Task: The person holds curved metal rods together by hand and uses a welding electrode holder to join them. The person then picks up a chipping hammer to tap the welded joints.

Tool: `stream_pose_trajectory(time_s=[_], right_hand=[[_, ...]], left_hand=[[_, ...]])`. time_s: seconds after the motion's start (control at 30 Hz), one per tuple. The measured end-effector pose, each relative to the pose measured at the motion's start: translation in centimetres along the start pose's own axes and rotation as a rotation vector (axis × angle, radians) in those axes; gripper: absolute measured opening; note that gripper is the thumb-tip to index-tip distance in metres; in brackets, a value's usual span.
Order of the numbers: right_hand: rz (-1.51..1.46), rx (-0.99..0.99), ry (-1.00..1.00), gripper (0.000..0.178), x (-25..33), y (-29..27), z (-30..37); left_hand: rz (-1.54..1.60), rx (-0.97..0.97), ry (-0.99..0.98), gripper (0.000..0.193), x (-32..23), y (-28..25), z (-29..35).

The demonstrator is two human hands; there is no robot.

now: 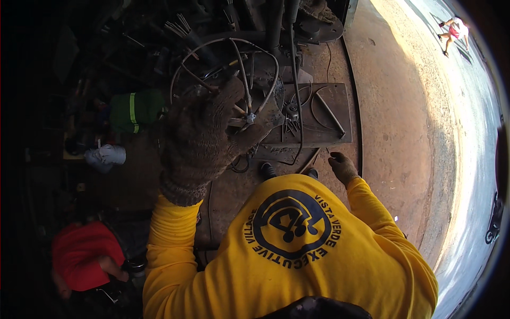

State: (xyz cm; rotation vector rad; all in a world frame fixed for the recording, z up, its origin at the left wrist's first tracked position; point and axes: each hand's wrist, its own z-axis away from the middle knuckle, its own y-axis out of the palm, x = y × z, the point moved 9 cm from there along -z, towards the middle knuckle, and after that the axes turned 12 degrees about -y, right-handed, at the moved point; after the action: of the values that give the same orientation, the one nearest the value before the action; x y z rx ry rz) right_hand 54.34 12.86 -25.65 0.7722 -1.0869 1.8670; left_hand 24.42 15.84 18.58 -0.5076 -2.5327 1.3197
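Closest of all is the person's yellow long-sleeved shirt (372, 250), marked with a dark round emblem (291, 228). The left hand (204, 133), in a thick brown knitted glove, is raised and holds a round wire frame (277, 68); its fingers and thumb stand apart, and the exact contact is hidden behind the glove. The frame lies just beyond that hand, its curved spokes meeting at a small greyish hub (251, 118) that shows between thumb and fingers. Lower and to the right, the gloved right hand (343, 169) hangs near the metal worktable (340, 98), fingers loosely bent and seemingly holding nothing. On the worktable are a small round metal part (291, 108), a cluster of short rods beside it, and a longer straight rod (330, 111) set aslant. Below, a dark shoe (268, 170) shows on the brown floor (393, 127). To the left, someone in a red shirt (87, 255) bends low, and a green garment (125, 111) with a bright stripe shows in shadow. A bundle of thin rods (180, 25) stands beyond the frame. Farthest, at upper right, a person (455, 29) is on sunlit pavement.
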Motion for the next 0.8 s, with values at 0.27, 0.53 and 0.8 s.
stream_pose_trajectory(time_s=[0.27, 0.53, 0.8], right_hand=[[0.019, -0.026, 0.172, 0.05, -4.1, -2.5, 3.3], [-0.06, -0.078, 0.107, 0.05, -6.7, -1.5, 0.7], [-0.471, -0.056, 0.046, 0.045, 2.7, 1.0, 0.1]], left_hand=[[0.103, 0.185, -0.082, 0.074, -2.7, 0.7, -2.2], [0.686, 0.116, -0.154, 0.074, -0.4, 1.2, -0.6], [1.743, 0.259, -0.547, 0.063, 5.6, 4.6, 1.6]])
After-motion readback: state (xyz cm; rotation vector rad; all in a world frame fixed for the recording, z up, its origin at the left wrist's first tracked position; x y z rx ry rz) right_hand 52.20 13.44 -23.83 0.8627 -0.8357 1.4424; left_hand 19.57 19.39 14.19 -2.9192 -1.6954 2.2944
